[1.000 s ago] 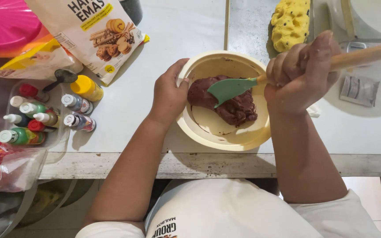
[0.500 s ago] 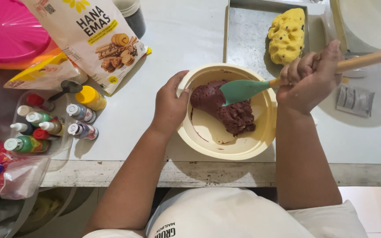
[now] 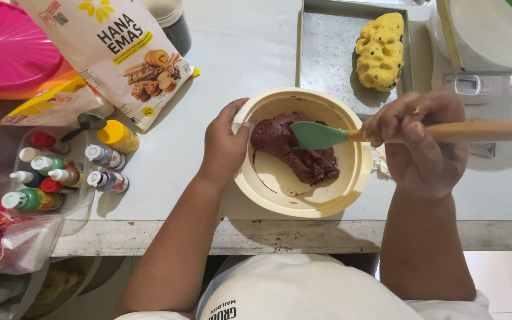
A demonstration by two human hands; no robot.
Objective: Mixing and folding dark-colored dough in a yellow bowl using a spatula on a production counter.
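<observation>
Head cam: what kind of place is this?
Probably a home kitchen counter set up for baking. A cream bowl holds brown dough worked with a green spatula; yellow dough lies on a metal tray; small food-colouring bottles stand at one side.

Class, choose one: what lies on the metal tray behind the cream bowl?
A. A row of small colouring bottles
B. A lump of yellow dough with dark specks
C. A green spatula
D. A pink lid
B: the yellow dough, dotted with dark specks, lies on the metal tray behind the cream bowl.
</observation>
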